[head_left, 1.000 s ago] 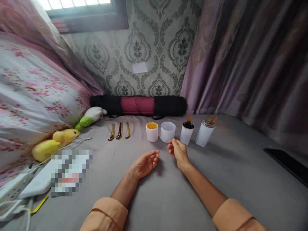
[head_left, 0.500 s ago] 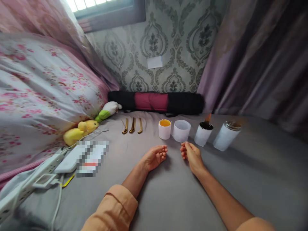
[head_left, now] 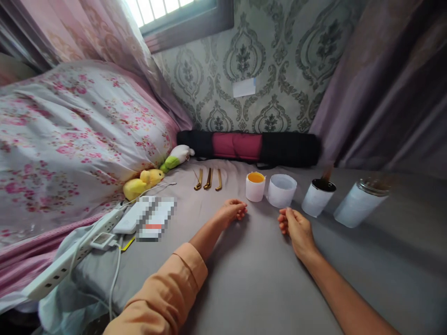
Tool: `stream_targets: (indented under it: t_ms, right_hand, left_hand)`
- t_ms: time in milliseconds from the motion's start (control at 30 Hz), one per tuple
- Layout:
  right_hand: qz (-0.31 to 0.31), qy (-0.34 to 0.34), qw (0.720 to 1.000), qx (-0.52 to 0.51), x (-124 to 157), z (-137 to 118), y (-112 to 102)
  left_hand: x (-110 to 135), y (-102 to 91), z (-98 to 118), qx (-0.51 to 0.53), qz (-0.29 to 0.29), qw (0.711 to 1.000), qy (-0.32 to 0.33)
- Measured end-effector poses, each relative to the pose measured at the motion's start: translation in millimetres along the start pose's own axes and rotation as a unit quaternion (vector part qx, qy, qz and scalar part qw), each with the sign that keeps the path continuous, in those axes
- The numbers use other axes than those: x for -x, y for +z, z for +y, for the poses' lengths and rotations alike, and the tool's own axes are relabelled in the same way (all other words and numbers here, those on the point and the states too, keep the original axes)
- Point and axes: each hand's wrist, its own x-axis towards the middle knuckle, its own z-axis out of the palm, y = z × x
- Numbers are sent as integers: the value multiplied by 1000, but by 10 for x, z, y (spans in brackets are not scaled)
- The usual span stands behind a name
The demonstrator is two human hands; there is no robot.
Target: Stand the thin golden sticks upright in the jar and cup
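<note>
My left hand lies on the grey sheet with its fingers curled loosely inward, holding nothing I can see. My right hand rests a little to the right, fingers curled in a loose fist, nothing visible in it. Just beyond the hands stands a row of containers: a white cup with yellow contents, an empty translucent white cup, a white cup with dark contents and a stick, and a white jar with sticks. Three gold utensils lie left of the cups.
A black and maroon rolled bag lies against the patterned wall. A floral duvet is heaped at the left, with a yellow duck toy and a green-white toy. A power strip and cables sit at the lower left. Purple curtain at right.
The view has swung left, so everything sits further right in the picture. My left hand has turned palm down and curled more. My right hand stays curled in front of the cups.
</note>
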Motion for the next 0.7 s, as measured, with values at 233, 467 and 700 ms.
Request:
stream_targets:
  t_ms: [233, 467, 700]
  right_hand:
    - [-8, -18, 1000, 8, 1, 25, 6]
    - [-16, -35, 999, 37, 1, 48, 4]
    - [-17, -39, 999, 34, 0, 66, -6]
  left_hand:
    - [-198, -198, 77, -122, 70, 989, 40]
    - [-409, -404, 111, -257, 148, 953, 58]
    - [-500, -670, 201, -388, 217, 892, 84]
